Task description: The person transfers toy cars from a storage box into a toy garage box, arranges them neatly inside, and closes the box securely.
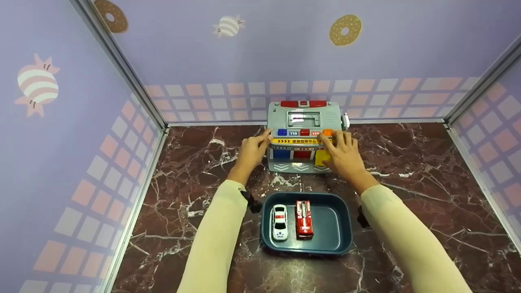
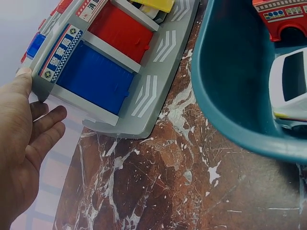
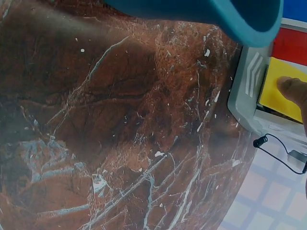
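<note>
A grey toy garage (image 1: 301, 167) stands against the back wall, with a blue door (image 2: 96, 79), a red door (image 2: 122, 33) and a yellow door (image 3: 280, 88). My left hand (image 1: 251, 154) touches the garage's upper left corner with its fingertips, the other fingers loose. On the right, my right hand (image 1: 346, 156) lies over the garage, index finger near the orange button (image 1: 327, 132) and thumb on the yellow door. That door sticks outward, and part of a small white and black vehicle (image 2: 152, 13) shows below it in the left wrist view.
In front of the garage sits a dark teal tray (image 1: 346, 240), holding a white police car (image 1: 279, 228) and a red fire truck (image 1: 304, 224). Purple patterned walls (image 1: 285, 57) enclose the marbled brown tabletop (image 1: 195, 183). A thin black cord (image 3: 278, 155) hangs beside the garage.
</note>
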Action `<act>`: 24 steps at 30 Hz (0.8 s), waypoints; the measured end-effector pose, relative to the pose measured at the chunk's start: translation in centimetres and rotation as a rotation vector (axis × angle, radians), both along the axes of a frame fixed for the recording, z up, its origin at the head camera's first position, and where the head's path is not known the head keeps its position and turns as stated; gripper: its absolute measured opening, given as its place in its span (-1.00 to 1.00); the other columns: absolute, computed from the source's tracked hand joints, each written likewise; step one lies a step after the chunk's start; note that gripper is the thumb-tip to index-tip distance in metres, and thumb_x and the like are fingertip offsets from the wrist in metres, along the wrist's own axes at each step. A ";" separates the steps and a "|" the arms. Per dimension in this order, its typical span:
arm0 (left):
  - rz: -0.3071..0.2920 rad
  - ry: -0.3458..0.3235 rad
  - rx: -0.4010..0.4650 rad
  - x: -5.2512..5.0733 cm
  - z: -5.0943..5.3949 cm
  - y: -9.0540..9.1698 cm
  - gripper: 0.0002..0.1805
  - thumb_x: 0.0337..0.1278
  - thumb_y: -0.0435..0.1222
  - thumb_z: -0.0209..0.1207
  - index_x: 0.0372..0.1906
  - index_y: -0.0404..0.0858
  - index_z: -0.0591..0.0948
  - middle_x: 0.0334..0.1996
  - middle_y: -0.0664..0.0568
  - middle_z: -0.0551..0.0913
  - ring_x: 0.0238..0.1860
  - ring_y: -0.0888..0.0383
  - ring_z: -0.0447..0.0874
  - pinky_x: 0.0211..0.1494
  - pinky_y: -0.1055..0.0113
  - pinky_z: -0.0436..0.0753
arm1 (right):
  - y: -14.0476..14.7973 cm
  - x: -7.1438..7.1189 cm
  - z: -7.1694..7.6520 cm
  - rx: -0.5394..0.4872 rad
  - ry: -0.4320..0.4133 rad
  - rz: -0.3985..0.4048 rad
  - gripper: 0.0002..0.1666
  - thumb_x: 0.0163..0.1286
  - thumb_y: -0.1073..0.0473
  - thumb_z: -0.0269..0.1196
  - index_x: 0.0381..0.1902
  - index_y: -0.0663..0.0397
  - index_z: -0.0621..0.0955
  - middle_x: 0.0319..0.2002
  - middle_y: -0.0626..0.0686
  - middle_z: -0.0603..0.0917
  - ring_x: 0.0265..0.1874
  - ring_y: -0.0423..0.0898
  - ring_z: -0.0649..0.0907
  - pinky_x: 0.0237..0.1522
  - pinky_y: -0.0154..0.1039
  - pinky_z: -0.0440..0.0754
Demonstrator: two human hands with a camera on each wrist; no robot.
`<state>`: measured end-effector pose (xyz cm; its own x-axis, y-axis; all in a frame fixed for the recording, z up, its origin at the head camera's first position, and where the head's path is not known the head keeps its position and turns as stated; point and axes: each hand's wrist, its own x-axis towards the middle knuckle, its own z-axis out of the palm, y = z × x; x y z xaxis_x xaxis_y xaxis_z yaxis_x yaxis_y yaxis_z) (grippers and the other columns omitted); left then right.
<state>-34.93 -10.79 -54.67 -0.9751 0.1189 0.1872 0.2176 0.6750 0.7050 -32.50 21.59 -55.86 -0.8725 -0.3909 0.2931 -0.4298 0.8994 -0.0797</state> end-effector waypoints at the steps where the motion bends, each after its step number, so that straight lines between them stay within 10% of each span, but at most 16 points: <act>1: 0.000 0.001 0.001 0.0 0.0 0.0 -0.49 0.72 0.08 0.12 0.53 0.04 0.63 -0.46 -0.16 0.81 -0.41 0.01 0.71 0.13 -0.04 0.77 | -0.1 -0.1 -0.1 0.001 0.008 -0.004 0.10 0.30 0.00 0.66 0.65 -0.19 0.32 0.43 0.40 0.33 0.35 0.45 0.37 0.29 0.41 0.44; 24: 0.003 0.020 0.037 0.0 -0.3 0.0 -0.53 0.71 0.03 0.16 0.50 0.03 0.66 -0.35 -0.22 0.81 -0.37 0.04 0.59 0.11 0.02 0.73 | -0.6 -0.8 -1.3 0.022 0.126 -0.025 -0.01 0.33 0.04 0.62 0.57 -0.15 0.32 0.23 0.40 0.34 0.12 0.44 0.36 0.16 0.32 0.42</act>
<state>-34.97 -10.78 -54.97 -0.9715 0.1092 0.2106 0.2301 0.6494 0.7248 -33.34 21.02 -57.20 -0.8391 -0.3766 0.3925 -0.4122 0.9111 -0.0071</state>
